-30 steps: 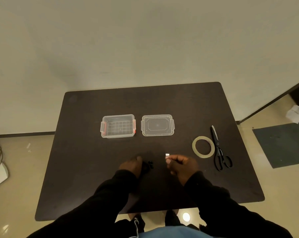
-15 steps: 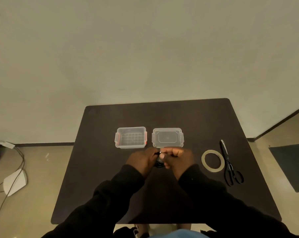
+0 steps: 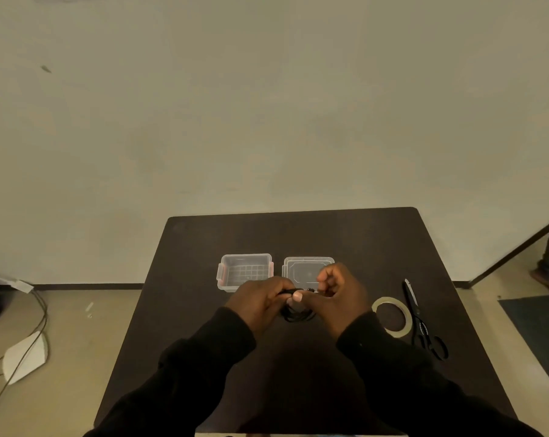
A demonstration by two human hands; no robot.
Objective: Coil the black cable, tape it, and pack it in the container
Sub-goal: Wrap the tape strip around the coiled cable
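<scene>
The black cable (image 3: pixel 297 315) hangs in small loops between my two hands, above the middle of the dark table (image 3: pixel 361 247). My left hand (image 3: pixel 259 299) grips it from the left and my right hand (image 3: pixel 339 294) pinches it from the right; thumbs nearly touch. Behind my hands stands the clear open container (image 3: pixel 245 271) with orange clips, and its clear lid (image 3: pixel 301 268) lies flat to the right, partly hidden by my right hand. A roll of clear tape (image 3: pixel 391 315) lies flat to the right of my right hand.
Black scissors (image 3: pixel 421 323) lie just right of the tape roll, points away from me. A plain wall rises behind the table. On the floor at left are a white object (image 3: pixel 24 362) and a thin cord. A dark mat (image 3: pixel 541 332) lies on the floor at right.
My hands came together from apart near the table's front and lifted toward the lid. The cable is now held by both hands and bunched into loops. The view tilted upward.
</scene>
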